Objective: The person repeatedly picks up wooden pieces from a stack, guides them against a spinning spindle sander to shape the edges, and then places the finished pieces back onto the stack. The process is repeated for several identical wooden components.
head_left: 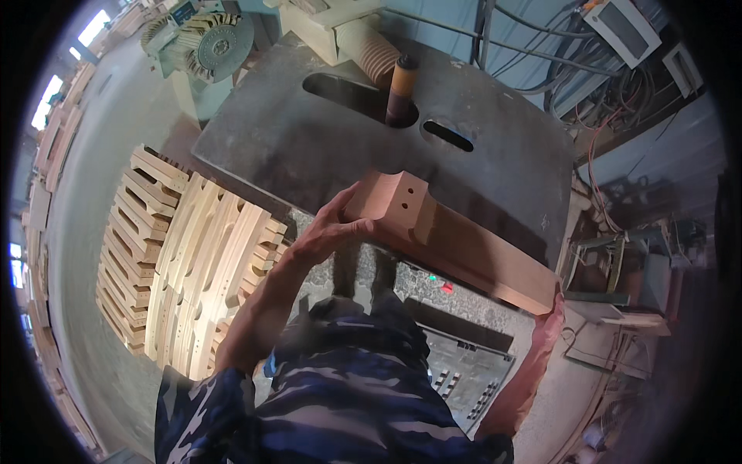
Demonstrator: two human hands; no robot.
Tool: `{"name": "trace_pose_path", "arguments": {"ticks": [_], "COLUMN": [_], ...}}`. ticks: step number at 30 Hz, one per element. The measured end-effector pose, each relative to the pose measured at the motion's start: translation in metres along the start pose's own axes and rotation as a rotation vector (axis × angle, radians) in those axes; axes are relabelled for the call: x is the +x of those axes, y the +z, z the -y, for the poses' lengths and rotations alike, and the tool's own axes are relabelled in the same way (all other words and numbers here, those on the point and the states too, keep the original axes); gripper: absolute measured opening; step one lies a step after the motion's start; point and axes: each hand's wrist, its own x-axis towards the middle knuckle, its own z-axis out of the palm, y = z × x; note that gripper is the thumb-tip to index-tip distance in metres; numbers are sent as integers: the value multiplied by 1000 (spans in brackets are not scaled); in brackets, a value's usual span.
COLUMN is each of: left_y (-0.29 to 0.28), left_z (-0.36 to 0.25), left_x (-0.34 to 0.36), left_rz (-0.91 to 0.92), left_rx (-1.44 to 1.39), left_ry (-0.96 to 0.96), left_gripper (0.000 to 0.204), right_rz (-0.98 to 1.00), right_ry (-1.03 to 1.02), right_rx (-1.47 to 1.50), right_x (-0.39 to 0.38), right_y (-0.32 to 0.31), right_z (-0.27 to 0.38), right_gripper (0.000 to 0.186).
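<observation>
A long reddish-brown wooden part [479,251] is held out in front of me, near the front edge of a dark metal machine table [263,116]. Its left end is thicker and curved, with two dark holes in a face. My left hand [332,230] is closed on that end, thumb along the near side. At the far right end, my right hand [549,321] grips the wood; some of its fingers are hidden. Beyond the part, an upright sanding spindle [402,89], orange above and dark below, stands in a table slot. The wood is apart from it.
Stacked pale wooden parts [193,271] with cut-outs stand to my left. A ribbed hose [369,52] lies behind the spindle. A brush-wheel machine [209,50] is at far left. Cables [553,66] hang at back right. Below the table edge is a control panel [464,379].
</observation>
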Motion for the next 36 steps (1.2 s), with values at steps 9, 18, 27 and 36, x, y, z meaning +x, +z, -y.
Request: {"name": "trace_pose_path", "arguments": {"ticks": [9, 18, 27, 36], "left_y": [1, 14, 15, 4], "left_z": [28, 24, 25, 41], "left_x": [70, 127, 143, 170], "left_rz": [-183, -345, -476, -471], "left_rx": [101, 232, 281, 208], "left_ry": [-167, -167, -270, -85], "left_gripper": [66, 53, 59, 49], "right_rz": [-150, -85, -57, -82], "right_ry": [174, 120, 144, 177], "right_rx": [-433, -701, 234, 332], "right_x": [110, 183, 169, 195], "right_y": [20, 5, 40, 20], "right_z": [20, 12, 3, -12], "right_gripper": [40, 64, 78, 71]}}
